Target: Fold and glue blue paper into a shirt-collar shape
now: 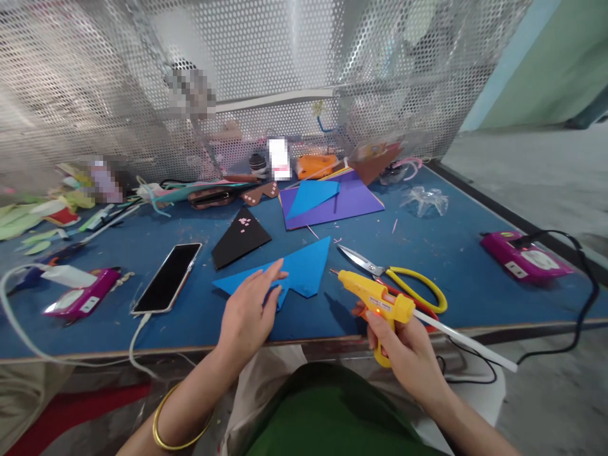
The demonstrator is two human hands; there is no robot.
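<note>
My left hand (249, 310) lies flat with fingers stretched out on a folded blue paper shape (304, 269) near the front of the blue table (456, 253). My right hand (403, 351) is wrapped round the grip of a yellow hot glue gun (375, 294), whose nozzle points left toward the blue paper and stops just short of it. A white glue stick (465, 342) sticks out of the gun's back. Yellow-handled scissors (399, 275) lie right behind the gun.
A phone (167, 277) on a white cable and a black paper triangle (240, 239) lie left of centre. Purple and blue sheets (327, 199) sit further back. Magenta devices (525, 256) (80, 297) rest at both sides. Paper scraps crowd the left; perforated metal screen (285, 63) behind.
</note>
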